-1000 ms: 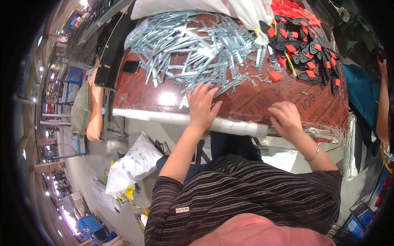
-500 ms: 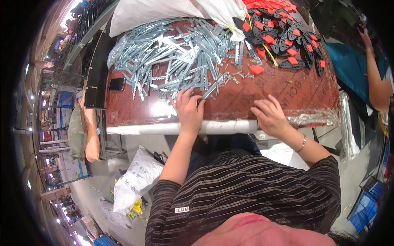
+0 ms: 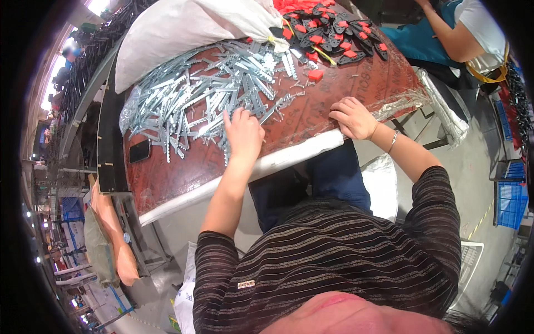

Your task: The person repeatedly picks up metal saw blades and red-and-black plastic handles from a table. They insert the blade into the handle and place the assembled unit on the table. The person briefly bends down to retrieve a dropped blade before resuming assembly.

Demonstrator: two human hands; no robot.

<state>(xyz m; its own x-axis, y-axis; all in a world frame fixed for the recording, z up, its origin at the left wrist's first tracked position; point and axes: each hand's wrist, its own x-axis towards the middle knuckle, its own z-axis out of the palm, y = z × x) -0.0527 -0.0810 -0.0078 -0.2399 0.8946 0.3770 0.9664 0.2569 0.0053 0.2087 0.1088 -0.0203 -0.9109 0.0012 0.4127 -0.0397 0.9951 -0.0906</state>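
Galvanised toothed brackets lie heaped far left on the brown table, seemingly unsorted. My left hand rests open-fingered at their near edge; right hand, loosely curled, holds nothing I can see.

The left hand lies palm down at the edge of the metal strips, so whatever its fingertips touch is hidden. The right hand curls over, concealing its palm. The red and black parts and the white sack run past the top edge.

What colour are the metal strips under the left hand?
The metal strips are shiny silver-grey; the head view shows them best, by the left hand.
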